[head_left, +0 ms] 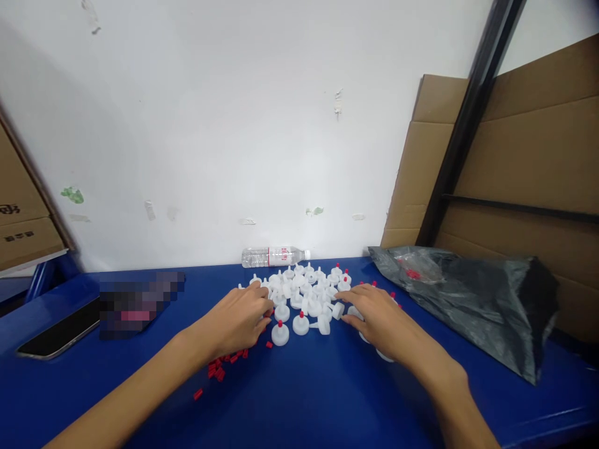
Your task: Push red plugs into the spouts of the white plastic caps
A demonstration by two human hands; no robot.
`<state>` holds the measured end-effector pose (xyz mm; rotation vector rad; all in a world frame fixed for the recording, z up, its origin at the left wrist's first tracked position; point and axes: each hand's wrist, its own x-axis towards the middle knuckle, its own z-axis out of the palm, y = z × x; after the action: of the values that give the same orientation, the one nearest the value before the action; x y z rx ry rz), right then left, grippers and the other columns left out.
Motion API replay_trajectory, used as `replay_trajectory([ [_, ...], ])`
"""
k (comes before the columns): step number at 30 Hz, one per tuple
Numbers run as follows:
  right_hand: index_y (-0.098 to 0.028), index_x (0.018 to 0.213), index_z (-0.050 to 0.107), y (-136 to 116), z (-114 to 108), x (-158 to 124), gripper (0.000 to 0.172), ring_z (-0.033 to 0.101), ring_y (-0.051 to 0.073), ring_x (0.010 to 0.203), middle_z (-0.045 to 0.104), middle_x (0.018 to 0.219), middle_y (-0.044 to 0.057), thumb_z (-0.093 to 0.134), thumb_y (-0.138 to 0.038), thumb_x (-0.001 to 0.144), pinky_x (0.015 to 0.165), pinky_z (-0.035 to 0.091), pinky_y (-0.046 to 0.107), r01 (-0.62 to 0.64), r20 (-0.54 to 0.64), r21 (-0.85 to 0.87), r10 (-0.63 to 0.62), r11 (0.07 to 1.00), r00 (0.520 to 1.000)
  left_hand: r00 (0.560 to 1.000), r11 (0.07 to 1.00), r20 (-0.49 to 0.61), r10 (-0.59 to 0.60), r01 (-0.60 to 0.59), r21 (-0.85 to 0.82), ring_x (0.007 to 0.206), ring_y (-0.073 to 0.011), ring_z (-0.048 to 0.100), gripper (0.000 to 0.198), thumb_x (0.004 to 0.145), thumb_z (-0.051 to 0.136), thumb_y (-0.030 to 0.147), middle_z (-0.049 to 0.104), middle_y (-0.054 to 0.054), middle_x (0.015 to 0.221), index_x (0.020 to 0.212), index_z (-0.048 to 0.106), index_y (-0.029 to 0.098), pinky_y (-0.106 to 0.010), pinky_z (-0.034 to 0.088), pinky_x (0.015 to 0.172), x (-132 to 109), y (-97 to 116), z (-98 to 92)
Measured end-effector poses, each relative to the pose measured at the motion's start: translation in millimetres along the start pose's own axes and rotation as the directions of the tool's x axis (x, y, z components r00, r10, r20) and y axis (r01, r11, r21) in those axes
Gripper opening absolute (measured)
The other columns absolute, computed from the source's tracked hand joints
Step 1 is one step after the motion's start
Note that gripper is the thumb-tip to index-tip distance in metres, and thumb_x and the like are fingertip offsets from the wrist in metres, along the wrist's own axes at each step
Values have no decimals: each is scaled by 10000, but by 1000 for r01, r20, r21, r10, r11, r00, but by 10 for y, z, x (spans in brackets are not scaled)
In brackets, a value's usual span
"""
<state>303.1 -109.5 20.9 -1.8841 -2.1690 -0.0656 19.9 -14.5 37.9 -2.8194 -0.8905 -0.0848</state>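
Observation:
White plastic nozzle caps (296, 299) lie in a heap on the blue table, many on their sides. My left hand (246, 315) is at the heap's left edge, fingers curled together; whatever they hold is mostly hidden behind them. Just below that hand are small red tips (216, 371), loose on the table. My right hand (372, 312) reaches in from the right, thumb and fingers apart, beside a tilted white nozzle cap (337, 311). Two upright caps with red tips, a left one (279, 335) and a right one (301, 323), stand between my hands. More red-tipped caps are partly hidden behind my right hand.
A clear plastic bottle (275, 256) lies against the wall behind the heap. On the right is a dark plastic bag (477, 299) with a clear bag (418, 268) of red pieces on it. A phone (63, 330) rests at the left; cardboard (533, 149) stands at the right.

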Motion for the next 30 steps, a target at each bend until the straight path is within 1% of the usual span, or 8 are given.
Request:
replay_trajectory([
  [4, -245, 1276, 686, -41, -15, -8, 342, 613, 312, 1213, 699, 1259, 123, 646, -208, 939, 1044, 441, 499, -1, 26, 19, 1, 1000, 1000, 1000, 1000, 7, -4, 4, 0, 962, -258, 631, 149, 966, 575, 146, 671, -88, 982, 935, 716, 186, -326, 433, 649, 5, 7, 12],
  [7, -259, 1220, 706, -76, -39, -4, 297, 621, 309, 1206, 717, 1222, 102, 674, -222, 927, 1037, 441, 490, -9, 40, 24, 8, 1000, 999, 1000, 1000, 7, -7, 7, 6, 919, -248, 634, 167, 977, 547, 130, 666, -87, 974, 947, 706, 176, -324, 423, 641, 17, 8, 43],
  [12, -257, 1131, 736, -102, -44, 6, 235, 642, 329, 1159, 745, 1117, 86, 714, -217, 901, 1022, 445, 514, -20, 42, 14, 19, 1000, 999, 1000, 1000, 12, -10, 9, 6, 927, -251, 639, 194, 1003, 513, 148, 663, -86, 974, 938, 694, 178, -333, 431, 656, 11, 3, 47],
  [17, -252, 1103, 738, -98, -40, 3, 213, 660, 316, 1132, 752, 1089, 88, 734, -214, 893, 1079, 402, 556, -16, 24, 12, 16, 1000, 1000, 1000, 1000, 16, -7, 7, -5, 933, -254, 646, 122, 973, 588, 190, 668, -82, 1011, 988, 709, 198, -343, 447, 684, -26, -12, -15],
  [21, -238, 1156, 700, -108, -51, -4, 247, 649, 300, 1162, 747, 1117, 92, 722, -216, 912, 1137, 336, 588, -1, -33, 16, 2, 1000, 999, 1000, 1000, 12, 5, -5, -6, 874, -236, 644, 133, 953, 584, 134, 669, -77, 984, 957, 704, 192, -336, 433, 661, -25, -10, -4],
  [24, -219, 1169, 679, -114, -58, -3, 243, 649, 294, 1153, 745, 1113, 98, 702, -210, 927, 1143, 328, 582, 21, -96, 12, -20, 1000, 995, 1000, 1000, -15, 9, -9, -8, 826, -223, 640, 158, 958, 548, 110, 664, -72, 965, 929, 684, 186, -327, 421, 638, -10, -10, 25],
  [26, -222, 1171, 672, -117, -62, 1, 230, 656, 284, 1124, 743, 1110, 93, 683, -221, 942, 1135, 337, 574, 47, -143, 12, -44, 999, 989, 998, 1000, -55, -4, 3, -9, 810, -225, 640, 152, 976, 522, 133, 660, -77, 974, 935, 660, 181, -326, 419, 626, 1, -16, 35],
  [30, -233, 1182, 650, -159, -82, 3, 216, 649, 266, 1092, 731, 1126, 67, 647, -225, 966, 1104, 372, 540, 111, -236, 31, -100, 993, 967, 984, 999, -173, -31, 28, -19, 801, -242, 645, 137, 1005, 478, 175, 657, -72, 958, 979, 612, 179, -334, 435, 617, 25, -31, 33],
])
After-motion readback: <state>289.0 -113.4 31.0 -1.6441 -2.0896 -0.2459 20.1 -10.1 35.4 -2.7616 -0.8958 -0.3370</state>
